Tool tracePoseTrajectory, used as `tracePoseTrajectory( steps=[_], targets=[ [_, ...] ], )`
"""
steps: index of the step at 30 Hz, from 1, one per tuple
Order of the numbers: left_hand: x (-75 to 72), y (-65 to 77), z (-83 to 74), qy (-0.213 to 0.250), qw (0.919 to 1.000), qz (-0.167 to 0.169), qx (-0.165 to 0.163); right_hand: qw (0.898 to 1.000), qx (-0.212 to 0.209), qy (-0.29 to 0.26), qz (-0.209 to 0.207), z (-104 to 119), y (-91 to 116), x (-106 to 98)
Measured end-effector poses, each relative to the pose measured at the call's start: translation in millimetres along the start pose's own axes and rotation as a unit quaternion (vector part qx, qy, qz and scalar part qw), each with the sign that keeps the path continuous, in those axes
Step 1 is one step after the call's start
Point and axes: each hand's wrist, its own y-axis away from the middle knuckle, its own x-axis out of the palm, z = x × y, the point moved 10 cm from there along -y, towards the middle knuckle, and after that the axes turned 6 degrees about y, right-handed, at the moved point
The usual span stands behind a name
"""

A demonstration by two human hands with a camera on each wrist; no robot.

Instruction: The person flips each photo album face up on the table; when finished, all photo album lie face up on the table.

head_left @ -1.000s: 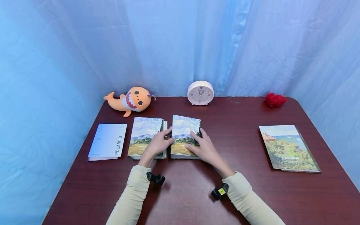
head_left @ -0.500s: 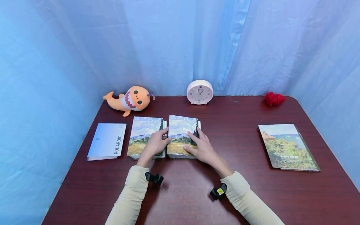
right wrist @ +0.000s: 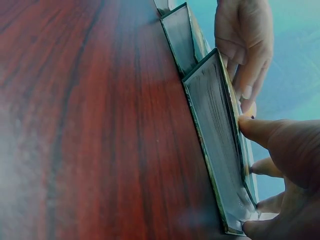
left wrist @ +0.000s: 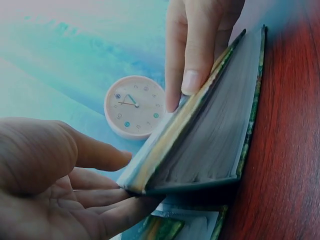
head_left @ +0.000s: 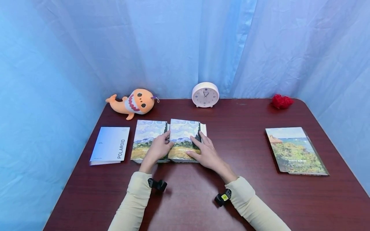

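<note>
In the head view a photo album [head_left: 183,136] with a painted landscape cover lies at the middle of the table. My left hand [head_left: 157,147] touches its left spine edge, thumb and fingers nearly straight there. My right hand [head_left: 206,152] rests on the cover with thumb and index finger, other fingers at its right edge. In the right wrist view the right fingers [right wrist: 262,167] lie along the cover and page edge. The left wrist view shows the left thumb [left wrist: 100,150] at the cover's corner. A matching album [head_left: 148,138] lies close to the left, partly hidden by the left hand.
A pale blue POLAROID album [head_left: 110,144] lies at the far left. Another painted album [head_left: 296,150] lies at the right. Along the back stand an orange shark plush [head_left: 136,102], a white clock [head_left: 205,95] and a red cloth flower [head_left: 282,101], before a blue curtain.
The middle album's cover has shifted left toward the matching album, showing a white page strip along its right edge. Both hands have moved slightly left with it.
</note>
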Motion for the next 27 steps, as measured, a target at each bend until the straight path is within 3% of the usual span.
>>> tracePoseTrajectory(
  steps=[9,16,23,27],
  targets=[
    [-9.3,4.9,-12.3,0.0,0.9991,-0.04,0.011,1.0,0.004,-0.023,-0.005,-2,2,-1],
    [-19.4,8.8,-25.4,-0.011,0.9953,-0.083,0.048,0.999,0.004,-0.04,-0.03,-10,4,-12],
    [-20.3,10.7,-37.4,0.076,0.9851,-0.131,0.082,0.998,0.019,-0.04,-0.051,-30,11,-35],
    [-10.4,8.1,-44.7,0.119,0.9796,-0.134,0.092,0.997,0.039,-0.032,-0.056,-50,18,-49]
  ],
)
